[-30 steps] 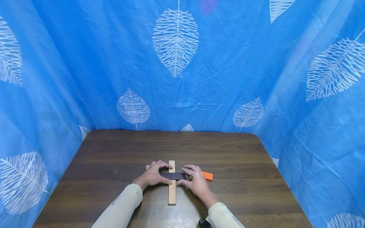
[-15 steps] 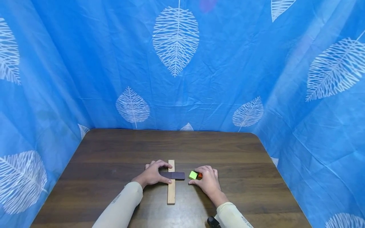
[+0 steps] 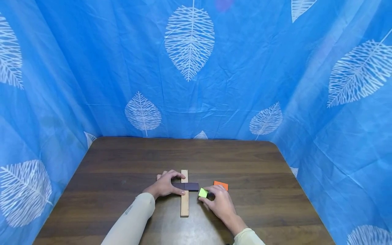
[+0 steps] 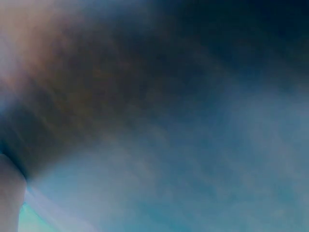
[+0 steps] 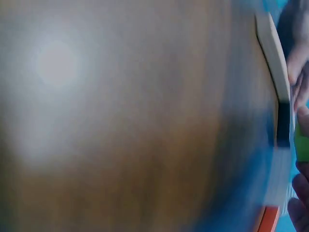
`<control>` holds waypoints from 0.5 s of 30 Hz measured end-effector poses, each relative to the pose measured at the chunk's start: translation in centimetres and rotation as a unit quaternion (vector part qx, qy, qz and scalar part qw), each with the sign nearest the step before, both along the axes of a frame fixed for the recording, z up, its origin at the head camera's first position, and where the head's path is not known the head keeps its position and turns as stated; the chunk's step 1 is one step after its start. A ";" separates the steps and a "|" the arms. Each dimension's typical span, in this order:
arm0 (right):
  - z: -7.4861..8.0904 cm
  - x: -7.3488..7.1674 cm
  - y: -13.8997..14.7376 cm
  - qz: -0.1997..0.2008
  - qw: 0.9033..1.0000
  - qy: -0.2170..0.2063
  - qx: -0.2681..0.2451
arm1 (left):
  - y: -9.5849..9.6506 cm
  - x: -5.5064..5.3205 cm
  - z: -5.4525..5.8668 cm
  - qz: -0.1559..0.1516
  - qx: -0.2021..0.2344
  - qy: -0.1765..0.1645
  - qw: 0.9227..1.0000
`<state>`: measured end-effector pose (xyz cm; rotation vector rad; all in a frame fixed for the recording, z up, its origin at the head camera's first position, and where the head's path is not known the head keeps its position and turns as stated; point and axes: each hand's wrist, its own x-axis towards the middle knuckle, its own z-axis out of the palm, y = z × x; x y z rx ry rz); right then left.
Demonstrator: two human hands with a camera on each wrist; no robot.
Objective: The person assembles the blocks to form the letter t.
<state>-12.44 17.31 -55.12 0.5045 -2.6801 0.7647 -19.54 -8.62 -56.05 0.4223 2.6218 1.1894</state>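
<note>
A pale wooden strip (image 3: 184, 206) lies lengthwise on the table, crossed by a dark bar (image 3: 191, 186) that has a seam over the strip. Thumb and index finger of my left hand (image 3: 163, 185) form a wide C around the dark bar, their tips at the strip; its other fingers are partly hidden. Just right of the bar's end, my right hand (image 3: 222, 203) pinches a bright green block (image 3: 202, 193) between thumb and fingers. In the right wrist view the green block (image 5: 302, 147) shows at the right edge. The left wrist view is too blurred to show the work.
An orange block (image 3: 222, 185) lies behind the right hand, partly covered by it. The brown table (image 3: 128, 160) has rounded far corners. Blue curtains (image 3: 196, 112) with white leaf prints surround it on the far side and both flanks.
My right hand first moved right, away from the dark bar, and then came back left and slightly nearer with the green block. The orange block has come into view again. The left hand stayed put.
</note>
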 end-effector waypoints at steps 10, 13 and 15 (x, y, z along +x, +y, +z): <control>-0.4 4.0 -2.3 0.078 0.992 -0.044 -0.083 | -0.1 -0.1 0.0 0.010 -0.003 -0.006 1.000; -0.7 4.7 -2.9 0.095 0.990 -0.042 -0.097 | 0.0 0.0 0.0 0.010 -0.004 -0.007 1.000; -0.9 5.2 -3.3 0.108 0.988 -0.046 -0.096 | 0.1 0.0 0.0 0.008 -0.007 -0.004 1.000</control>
